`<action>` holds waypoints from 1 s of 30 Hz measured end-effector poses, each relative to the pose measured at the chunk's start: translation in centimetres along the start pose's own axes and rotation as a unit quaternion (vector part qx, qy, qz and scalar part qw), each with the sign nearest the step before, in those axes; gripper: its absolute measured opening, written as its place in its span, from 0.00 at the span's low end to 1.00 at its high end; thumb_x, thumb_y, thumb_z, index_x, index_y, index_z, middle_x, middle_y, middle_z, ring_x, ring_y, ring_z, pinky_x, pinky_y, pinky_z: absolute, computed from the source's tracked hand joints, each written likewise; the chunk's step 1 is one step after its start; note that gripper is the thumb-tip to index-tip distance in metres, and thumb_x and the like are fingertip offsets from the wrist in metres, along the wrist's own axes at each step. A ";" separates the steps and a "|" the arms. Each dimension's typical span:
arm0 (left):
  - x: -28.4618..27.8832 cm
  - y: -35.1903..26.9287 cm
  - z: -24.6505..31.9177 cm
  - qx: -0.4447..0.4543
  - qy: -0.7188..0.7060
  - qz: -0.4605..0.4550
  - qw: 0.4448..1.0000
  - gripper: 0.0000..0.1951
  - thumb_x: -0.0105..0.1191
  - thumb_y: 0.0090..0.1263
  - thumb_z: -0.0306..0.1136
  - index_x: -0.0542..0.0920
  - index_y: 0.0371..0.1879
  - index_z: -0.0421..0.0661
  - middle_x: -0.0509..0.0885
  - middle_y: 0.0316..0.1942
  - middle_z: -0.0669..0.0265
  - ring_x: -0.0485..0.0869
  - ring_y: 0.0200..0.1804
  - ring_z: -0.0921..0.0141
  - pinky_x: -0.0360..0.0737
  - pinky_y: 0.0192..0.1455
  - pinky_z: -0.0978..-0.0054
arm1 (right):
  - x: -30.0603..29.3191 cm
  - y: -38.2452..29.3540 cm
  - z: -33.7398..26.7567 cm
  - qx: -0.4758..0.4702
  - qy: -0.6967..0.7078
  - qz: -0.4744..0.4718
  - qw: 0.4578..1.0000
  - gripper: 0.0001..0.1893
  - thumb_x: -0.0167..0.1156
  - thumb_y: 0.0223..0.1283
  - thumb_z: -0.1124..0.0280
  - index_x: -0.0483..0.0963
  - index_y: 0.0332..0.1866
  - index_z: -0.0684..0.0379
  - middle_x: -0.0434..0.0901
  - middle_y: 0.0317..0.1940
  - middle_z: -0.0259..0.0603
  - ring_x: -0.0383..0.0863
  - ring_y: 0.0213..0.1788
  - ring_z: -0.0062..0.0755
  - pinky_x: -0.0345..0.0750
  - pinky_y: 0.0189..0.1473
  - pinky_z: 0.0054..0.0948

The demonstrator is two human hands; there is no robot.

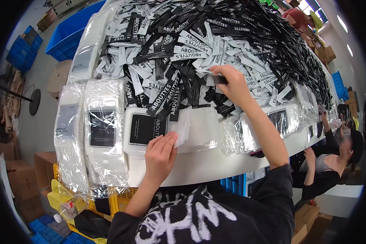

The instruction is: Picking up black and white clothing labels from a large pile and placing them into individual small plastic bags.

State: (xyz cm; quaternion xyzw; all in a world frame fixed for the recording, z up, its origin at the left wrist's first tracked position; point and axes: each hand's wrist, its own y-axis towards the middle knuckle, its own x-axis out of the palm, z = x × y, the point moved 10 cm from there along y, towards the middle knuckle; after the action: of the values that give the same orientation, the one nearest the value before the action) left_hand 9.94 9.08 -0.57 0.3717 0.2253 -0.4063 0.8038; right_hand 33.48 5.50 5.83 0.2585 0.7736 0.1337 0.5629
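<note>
My left hand [161, 152] lies on the opened edge of a translucent white pouch [183, 126], at the right end of a stack of pouches with black printed panels [140, 129]. Up and to the right, my right hand [231, 82] pinches a dark stick packet [220, 79] and what looks like a white one over the heap. Black stick packets [163, 97] and white stick packets [189, 50] are piled together on the white table [189, 167]. A few black ones rest across the top of the pouch stack.
Clear-wrapped pouch bundles [102, 128] line the table's left side, and more [277, 119] lie right of my right forearm. Blue crates [70, 33] stand beyond the left edge. A yellow crate [113, 202] holds a plastic bottle [67, 210]. A co-worker [329, 161] is at the right.
</note>
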 end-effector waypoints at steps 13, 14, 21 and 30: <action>0.4 0.6 0.4 -0.021 -0.005 -0.042 0.999 0.22 0.65 0.51 0.30 0.79 0.48 0.42 0.81 0.51 0.62 0.77 0.54 0.63 0.70 0.59 0.64 | 6.8 -19.6 -2.3 0.504 0.630 0.179 0.563 0.09 0.46 0.64 0.69 0.70 0.37 0.64 0.78 0.26 0.43 0.74 0.24 0.25 0.72 0.29 0.23; 0.5 0.6 0.5 -0.020 -0.007 -0.046 0.999 0.22 0.65 0.51 0.30 0.79 0.48 0.42 0.81 0.51 0.62 0.77 0.54 0.63 0.70 0.59 0.64 | 7.5 -19.3 -2.1 0.473 0.684 0.163 0.532 0.14 0.46 0.67 0.63 0.73 0.40 0.64 0.76 0.25 0.40 0.69 0.22 0.25 0.68 0.28 0.23; 0.7 0.4 -0.2 -0.040 -0.013 -0.049 0.998 0.24 0.65 0.51 0.30 0.79 0.50 0.42 0.80 0.53 0.61 0.77 0.55 0.63 0.69 0.60 0.65 | 7.6 -17.6 -4.0 0.440 0.786 0.179 0.396 0.13 0.48 0.70 0.62 0.72 0.45 0.61 0.71 0.22 0.34 0.68 0.23 0.25 0.66 0.27 0.24; 5.3 -5.8 8.1 0.169 -0.098 -0.144 0.970 0.15 0.55 0.56 0.28 0.80 0.44 0.45 0.77 0.52 0.60 0.75 0.57 0.62 0.71 0.58 0.63 | 4.3 -19.8 -5.6 0.357 0.478 0.449 0.665 0.13 0.45 0.71 0.62 0.67 0.34 0.61 0.65 0.14 0.34 0.60 0.13 0.19 0.57 0.16 0.19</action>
State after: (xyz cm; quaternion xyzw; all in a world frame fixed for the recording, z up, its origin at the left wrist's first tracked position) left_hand 8.65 -2.12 -1.47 0.4240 0.1250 -0.5846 0.6803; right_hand 22.32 -8.10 -5.64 0.6566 0.7151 0.1895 -0.1473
